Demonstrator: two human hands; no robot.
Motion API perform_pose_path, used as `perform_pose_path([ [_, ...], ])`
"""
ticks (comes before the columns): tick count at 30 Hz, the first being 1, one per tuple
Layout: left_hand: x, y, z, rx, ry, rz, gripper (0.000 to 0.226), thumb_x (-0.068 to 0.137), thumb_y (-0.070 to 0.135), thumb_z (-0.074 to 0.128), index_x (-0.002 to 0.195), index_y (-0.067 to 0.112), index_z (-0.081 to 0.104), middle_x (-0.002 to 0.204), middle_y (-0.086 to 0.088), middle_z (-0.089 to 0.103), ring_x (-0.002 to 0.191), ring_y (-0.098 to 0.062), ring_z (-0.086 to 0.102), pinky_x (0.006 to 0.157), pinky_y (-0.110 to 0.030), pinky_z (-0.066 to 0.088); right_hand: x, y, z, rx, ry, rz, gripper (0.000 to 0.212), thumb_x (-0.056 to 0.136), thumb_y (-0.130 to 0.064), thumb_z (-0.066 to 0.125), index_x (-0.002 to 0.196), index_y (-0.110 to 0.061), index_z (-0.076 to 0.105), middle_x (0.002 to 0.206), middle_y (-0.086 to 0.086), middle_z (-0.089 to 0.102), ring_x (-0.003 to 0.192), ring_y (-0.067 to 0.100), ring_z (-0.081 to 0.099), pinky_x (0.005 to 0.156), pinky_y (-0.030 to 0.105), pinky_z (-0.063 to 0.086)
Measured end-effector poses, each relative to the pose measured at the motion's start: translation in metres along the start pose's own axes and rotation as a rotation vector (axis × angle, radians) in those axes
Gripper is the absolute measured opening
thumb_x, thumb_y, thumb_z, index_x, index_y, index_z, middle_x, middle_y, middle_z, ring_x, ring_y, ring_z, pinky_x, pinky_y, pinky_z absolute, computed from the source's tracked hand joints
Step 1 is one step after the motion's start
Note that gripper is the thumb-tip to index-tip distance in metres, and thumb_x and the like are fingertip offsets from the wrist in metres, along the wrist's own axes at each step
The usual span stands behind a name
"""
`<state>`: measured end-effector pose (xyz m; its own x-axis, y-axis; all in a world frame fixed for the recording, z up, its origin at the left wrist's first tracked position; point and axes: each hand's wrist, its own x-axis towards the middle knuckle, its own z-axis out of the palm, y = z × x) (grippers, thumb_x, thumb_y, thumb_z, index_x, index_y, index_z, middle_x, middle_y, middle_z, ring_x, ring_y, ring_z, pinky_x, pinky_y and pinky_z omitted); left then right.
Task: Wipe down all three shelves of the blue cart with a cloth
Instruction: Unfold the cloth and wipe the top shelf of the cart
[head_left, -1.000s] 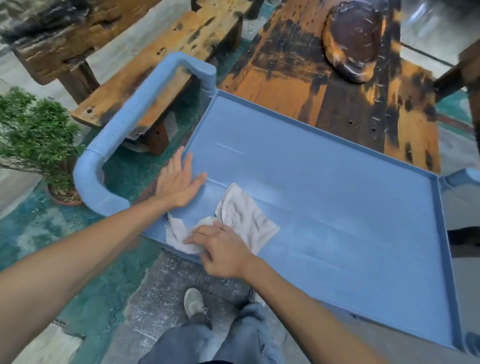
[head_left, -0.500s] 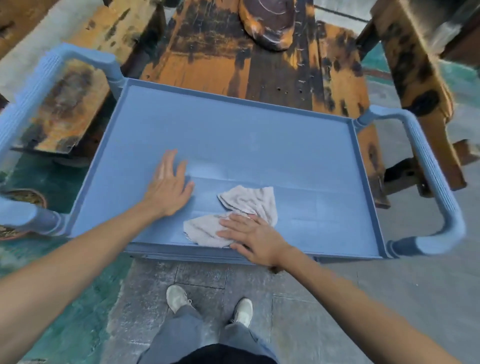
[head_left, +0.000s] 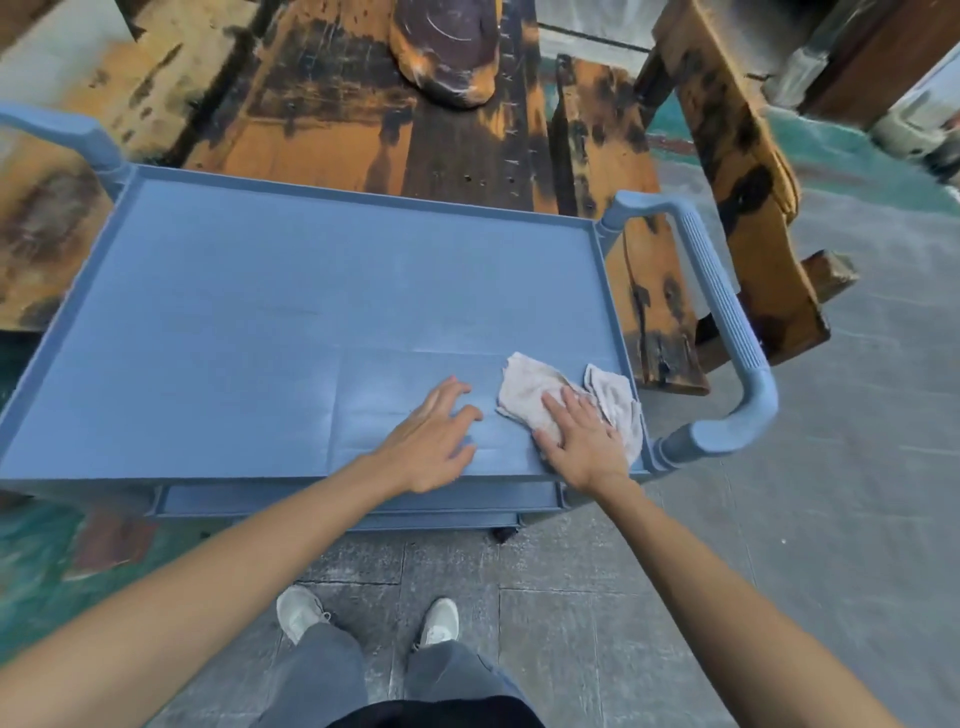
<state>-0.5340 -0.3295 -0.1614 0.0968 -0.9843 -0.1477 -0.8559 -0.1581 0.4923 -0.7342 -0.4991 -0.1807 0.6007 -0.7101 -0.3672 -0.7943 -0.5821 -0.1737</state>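
The blue cart's top shelf (head_left: 234, 322) fills the middle of the view, with a raised rim all round. A crumpled off-white cloth (head_left: 524, 387) lies at the shelf's near right corner. My right hand (head_left: 582, 441) presses flat on the cloth with straight fingers. My left hand (head_left: 434, 441) rests on the bare shelf just left of the cloth, fingers spread and slightly bent, holding nothing. The front edges of the lower shelves (head_left: 363, 501) show under the top one; their surfaces are hidden.
Blue handles stand at the cart's right end (head_left: 727, 322) and left end (head_left: 67, 130). A worn wooden table (head_left: 363, 119) with a dark round slab (head_left: 447, 47) sits behind the cart, a wooden bench (head_left: 727, 156) to the right. My feet (head_left: 369, 618) stand on grey paving.
My right hand has slid the cloth along the near edge from the shelf's left end to its right corner. My left hand followed it rightward across the shelf.
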Motion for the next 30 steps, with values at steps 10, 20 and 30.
perform_pose_path([
  [10,-0.067,0.062,0.023,-0.389,0.192,-0.153,0.030,0.097,0.028,0.054,0.127,0.023,0.056,0.127,0.009,0.056,0.122,-0.006,0.047,0.103,-0.030,0.041,-0.059,-0.028,-0.007,0.695,-0.002,0.062,0.028,0.102,-0.019,0.046,0.076,-0.014,0.056,0.069,0.000,0.063,0.073,0.025,0.056,0.065,0.029,0.042],
  [20,-0.160,0.035,0.051,-1.331,-0.069,-0.400,0.057,0.072,0.052,0.084,0.118,0.022,0.068,0.116,0.002,0.074,0.109,-0.017,0.068,0.096,-0.035,0.049,-0.120,-0.127,0.026,1.830,-0.773,-0.054,0.048,0.092,-0.017,0.070,0.136,-0.003,0.057,0.132,0.030,0.056,0.116,0.041,0.058,0.109,0.059,0.042],
  [30,-0.259,-0.029,0.105,-1.382,0.219,-0.778,0.012,0.082,0.036,0.079,0.087,0.026,0.075,0.075,0.013,0.074,0.068,-0.005,0.065,0.056,-0.015,0.046,-0.132,-0.191,0.117,1.435,-0.959,0.034,0.057,0.094,-0.008,0.064,0.144,-0.031,0.047,0.141,0.019,0.061,0.130,0.044,0.057,0.106,0.065,0.045],
])
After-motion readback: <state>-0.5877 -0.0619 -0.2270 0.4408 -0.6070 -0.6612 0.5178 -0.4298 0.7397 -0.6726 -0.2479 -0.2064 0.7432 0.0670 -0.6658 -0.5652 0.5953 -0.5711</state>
